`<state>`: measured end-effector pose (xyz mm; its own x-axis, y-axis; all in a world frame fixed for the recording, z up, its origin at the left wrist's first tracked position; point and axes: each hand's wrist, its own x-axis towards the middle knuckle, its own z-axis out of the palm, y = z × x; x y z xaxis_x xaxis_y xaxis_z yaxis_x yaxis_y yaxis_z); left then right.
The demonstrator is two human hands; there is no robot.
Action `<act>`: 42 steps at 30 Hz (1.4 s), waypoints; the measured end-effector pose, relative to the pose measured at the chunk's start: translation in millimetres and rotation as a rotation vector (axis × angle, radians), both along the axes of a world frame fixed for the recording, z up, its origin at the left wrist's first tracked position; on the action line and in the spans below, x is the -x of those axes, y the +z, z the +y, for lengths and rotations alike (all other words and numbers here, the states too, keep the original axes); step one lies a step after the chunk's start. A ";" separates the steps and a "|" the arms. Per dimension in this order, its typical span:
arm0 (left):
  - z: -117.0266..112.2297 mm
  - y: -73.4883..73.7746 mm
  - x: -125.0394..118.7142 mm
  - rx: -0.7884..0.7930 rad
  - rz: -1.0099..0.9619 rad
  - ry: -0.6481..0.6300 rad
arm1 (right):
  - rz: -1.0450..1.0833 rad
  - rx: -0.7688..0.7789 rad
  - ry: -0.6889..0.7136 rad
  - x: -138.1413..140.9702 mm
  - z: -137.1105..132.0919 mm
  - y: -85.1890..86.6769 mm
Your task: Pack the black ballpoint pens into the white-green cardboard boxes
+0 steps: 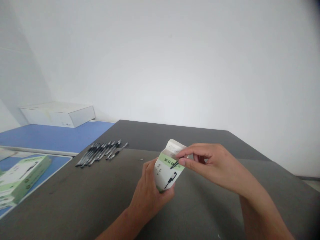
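My left hand [151, 190] is wrapped round a small white and green carton [163, 175], held tilted above the dark table. A black pen is printed on its front, and its top flap [175, 146] stands up with the end open. At that open end, my right hand [207, 160] pinches thumb and forefinger together. A thin black pen end [174, 164] sticks out from the pinch across the carton's upper front; my fingers hide the rest. To the left, several clear pens with black ends [100, 152] lie in a loose row on the table.
The dark table [200, 213] stretches ahead to a white wall. A blue surface [57, 138] adjoins on the left, bearing a large white box [57, 113] at the back. Nearer, a larger green and white carton [22, 176] lies at the left edge.
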<state>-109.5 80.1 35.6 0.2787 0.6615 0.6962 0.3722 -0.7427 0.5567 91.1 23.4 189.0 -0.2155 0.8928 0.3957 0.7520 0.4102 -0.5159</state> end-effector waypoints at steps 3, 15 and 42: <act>0.3 1.1 -0.2 -0.007 0.003 0.016 | 0.046 -0.034 -0.034 -3.7 1.5 1.5; -4.0 0.7 1.9 -0.007 0.022 0.022 | -0.051 -0.177 -0.090 4.5 -4.8 4.9; -0.6 -61.1 -65.1 0.176 -0.121 0.079 | -0.304 -0.232 0.266 208.0 209.5 -191.0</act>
